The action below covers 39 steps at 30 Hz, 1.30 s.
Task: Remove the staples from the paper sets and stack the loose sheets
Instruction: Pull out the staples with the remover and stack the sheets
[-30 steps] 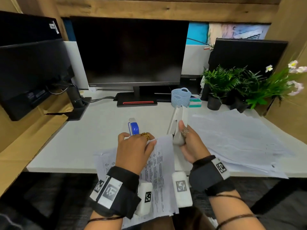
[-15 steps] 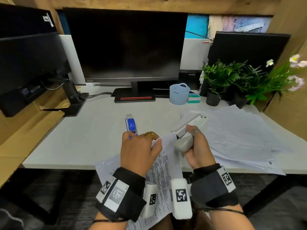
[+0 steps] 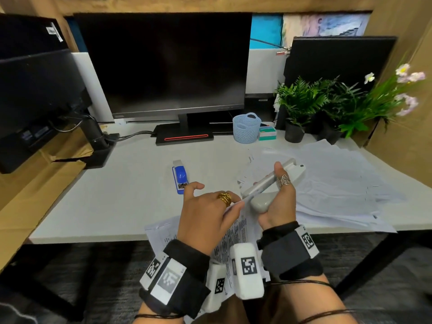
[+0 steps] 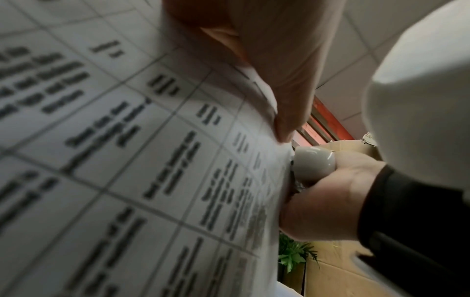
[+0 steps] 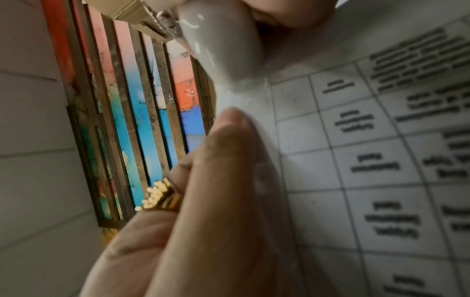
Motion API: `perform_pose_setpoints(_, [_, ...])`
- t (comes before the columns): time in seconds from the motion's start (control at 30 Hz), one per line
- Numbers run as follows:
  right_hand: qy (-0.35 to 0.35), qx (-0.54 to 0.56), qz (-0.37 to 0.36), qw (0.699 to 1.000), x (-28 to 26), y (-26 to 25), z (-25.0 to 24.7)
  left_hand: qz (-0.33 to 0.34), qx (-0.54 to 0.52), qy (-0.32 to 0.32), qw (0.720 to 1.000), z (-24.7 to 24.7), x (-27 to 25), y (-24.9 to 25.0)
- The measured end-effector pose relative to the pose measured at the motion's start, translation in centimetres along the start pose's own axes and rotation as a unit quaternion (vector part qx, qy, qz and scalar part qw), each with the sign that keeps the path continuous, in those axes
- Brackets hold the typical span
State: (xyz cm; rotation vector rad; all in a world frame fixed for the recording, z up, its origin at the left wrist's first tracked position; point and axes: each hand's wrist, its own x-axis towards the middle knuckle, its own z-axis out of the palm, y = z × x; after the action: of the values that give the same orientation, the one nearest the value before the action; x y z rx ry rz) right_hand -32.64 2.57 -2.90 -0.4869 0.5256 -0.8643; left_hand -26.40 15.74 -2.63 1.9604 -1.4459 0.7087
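My left hand (image 3: 230,204) pinches the top corner of a printed paper set (image 3: 237,232) that hangs over the desk's front edge. My right hand (image 3: 278,202) grips a grey stapler (image 3: 273,181), which lies tilted with its long end pointing right. Its rounded near end meets the pinched corner. In the left wrist view the stapler's end (image 4: 314,162) touches the paper's (image 4: 127,160) edge just below my fingertips (image 4: 284,128). The right wrist view shows the stapler (image 5: 223,50) above my left fingers (image 5: 223,160) on the sheet (image 5: 381,160). The staple itself is hidden.
A spread pile of loose sheets (image 3: 339,183) covers the right of the white desk (image 3: 117,195). A blue stapler (image 3: 180,176) lies mid-desk. Behind stand a monitor (image 3: 163,61), a small blue basket (image 3: 246,127) and potted plants (image 3: 304,101).
The grey stapler has swung from upright down to a low tilt pointing right, and its near end has come to the paper's pinched corner. My left hand keeps its hold.
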Motion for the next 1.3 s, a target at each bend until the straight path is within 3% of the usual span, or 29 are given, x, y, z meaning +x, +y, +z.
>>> perform_pose_setpoints(0.5, [-0.007,0.036,0.032,0.999,-1.1,-0.9,0.1,-0.018,0.032,-0.013,0.999,-0.6,0.0,-0.1])
perform_pose_setpoints(0.77, [0.030,0.005,0.018,0.999,-1.0,-0.5,0.2,-0.016,0.016,-0.033,0.999,-0.7,-0.2,0.0])
perform_pose_setpoints(0.9, [0.012,-0.019,0.010,1.000,-0.3,-0.1,0.2,-0.018,0.001,-0.046,0.999,-0.6,-0.4,-0.2])
perform_pose_setpoints(0.97, [0.004,-0.083,0.026,0.996,0.7,0.0,0.8,-0.029,0.043,-0.055,0.997,-0.6,-0.4,-0.8])
perform_pose_setpoints(1.1, [-0.032,-0.334,0.089,0.938,3.2,-0.1,3.8,-0.107,0.113,-0.110,0.982,-1.4,-0.6,-3.2])
perform_pose_setpoints(1.2, [-0.053,-0.438,0.134,0.887,4.5,0.7,5.6,-0.156,0.109,-0.133,0.973,-2.4,-1.1,-5.1])
perform_pose_setpoints(1.3, [-0.084,-0.592,0.144,0.788,5.9,2.9,6.4,-0.189,0.133,-0.175,0.957,-3.2,-1.2,-6.4])
